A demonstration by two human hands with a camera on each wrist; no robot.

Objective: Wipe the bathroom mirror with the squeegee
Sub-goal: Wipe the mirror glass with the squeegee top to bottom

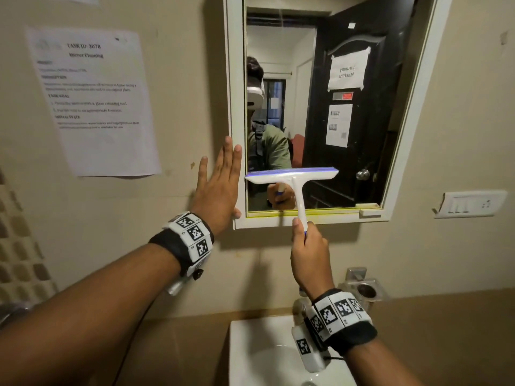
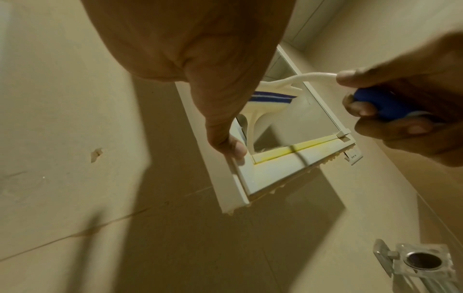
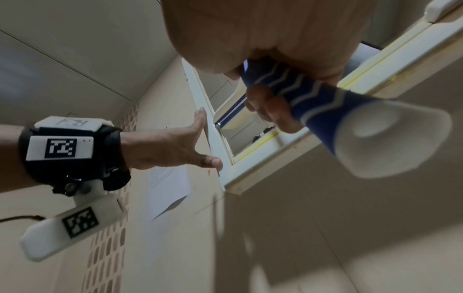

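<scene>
A white-framed mirror (image 1: 334, 107) hangs on the beige wall. My right hand (image 1: 308, 254) grips the blue handle (image 3: 295, 95) of a white squeegee (image 1: 292, 175); its blade lies across the lower left part of the glass. My left hand (image 1: 220, 185) is flat with straight fingers against the mirror's left frame (image 1: 235, 162), thumb (image 2: 230, 144) at the lower left corner. In the left wrist view the squeegee (image 2: 273, 99) shows against the glass.
A white sink (image 1: 250, 346) sits below the mirror. A printed task sheet (image 1: 94, 101) is taped to the wall on the left. A switch plate (image 1: 471, 203) is on the right wall, and a chrome holder (image 1: 365, 288) is mounted under the mirror.
</scene>
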